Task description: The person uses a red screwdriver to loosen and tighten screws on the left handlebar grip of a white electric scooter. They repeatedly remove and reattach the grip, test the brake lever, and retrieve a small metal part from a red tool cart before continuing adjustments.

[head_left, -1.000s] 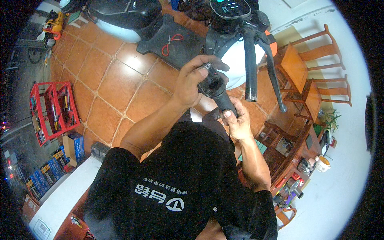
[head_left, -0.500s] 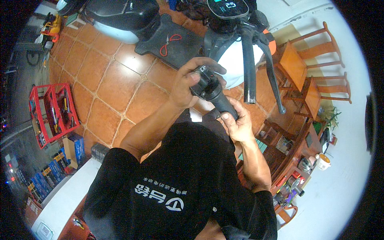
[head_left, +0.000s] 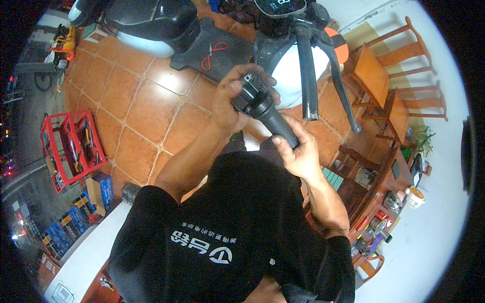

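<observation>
My left hand (head_left: 230,101) grips the black housing (head_left: 251,96) at the upper end of a twist-grip assembly, its fingers curled over the top. My right hand (head_left: 298,151) holds the lower end of the ribbed rubber grip (head_left: 277,126), thumb laid along it. Just beyond, to the right, the scooter's bare black handlebar end (head_left: 308,86) points toward me, with a long black lever (head_left: 338,86) beside it and the lit dashboard (head_left: 280,7) above. Red-handled scissors (head_left: 214,53) lie on the scooter's dark footboard (head_left: 189,58).
Tiled floor (head_left: 126,106) surrounds me. At left are a red toolbox (head_left: 73,146), blue boxes (head_left: 70,227) and a white counter (head_left: 86,247). Along the right wall stand wooden chairs (head_left: 389,60) and a desk (head_left: 379,192) with assorted items. A black seat (head_left: 146,20) is at the top.
The grip assembly in both my hands has shifted slightly left and upward, showing more of the housing's top. The surrounding scene has turned a little as the camera moved.
</observation>
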`<state>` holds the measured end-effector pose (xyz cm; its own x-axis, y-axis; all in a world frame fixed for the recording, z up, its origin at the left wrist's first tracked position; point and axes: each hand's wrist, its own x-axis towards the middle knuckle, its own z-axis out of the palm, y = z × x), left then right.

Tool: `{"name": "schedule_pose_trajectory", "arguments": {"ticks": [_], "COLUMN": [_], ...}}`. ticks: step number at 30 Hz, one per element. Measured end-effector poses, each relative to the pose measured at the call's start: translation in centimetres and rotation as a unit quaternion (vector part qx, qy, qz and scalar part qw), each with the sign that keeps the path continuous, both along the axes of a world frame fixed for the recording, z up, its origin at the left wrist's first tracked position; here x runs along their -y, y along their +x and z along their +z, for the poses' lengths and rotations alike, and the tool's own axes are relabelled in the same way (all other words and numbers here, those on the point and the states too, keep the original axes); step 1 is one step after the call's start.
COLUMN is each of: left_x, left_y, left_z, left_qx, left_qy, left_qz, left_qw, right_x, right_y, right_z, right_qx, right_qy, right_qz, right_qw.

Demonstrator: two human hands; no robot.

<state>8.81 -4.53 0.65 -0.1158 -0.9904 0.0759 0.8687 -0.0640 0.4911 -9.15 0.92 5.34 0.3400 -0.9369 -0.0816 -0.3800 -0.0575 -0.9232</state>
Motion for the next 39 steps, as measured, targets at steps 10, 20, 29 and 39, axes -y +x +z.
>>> {"name": "schedule_pose_trajectory", "arguments": {"ticks": [10,20,29,39], "left_x": [-0.3,-0.3,0.1,-0.4], "left_y": [0.2,-0.3,-0.9,-1.9], "left_z": [-0.1,0.0,0.2,-0.1], "left_qx": [0.02,0.068,-0.036,0.078], "left_qy": [0.069,0.088,0.035,0.152], "left_qz": [0.015,0.025,0.043,0.112], "left_qw": [0.997,0.993,0.998,0.979], "right_x": [0.5,0.7,1.0,0.2], "right_y": [0.7,-0.2,-0.9,0.5], "right_z": [0.2,-1.7,-2.9,-2.9], "right_qx": [-0.023,-0.028,0.251,-0.123], "right_qy": [-0.043,-0.109,0.209,-0.152], "right_qz": [-0.01,-0.01,0.059,-0.047], "right_qw": [0.999,0.994,0.943,0.98]}}
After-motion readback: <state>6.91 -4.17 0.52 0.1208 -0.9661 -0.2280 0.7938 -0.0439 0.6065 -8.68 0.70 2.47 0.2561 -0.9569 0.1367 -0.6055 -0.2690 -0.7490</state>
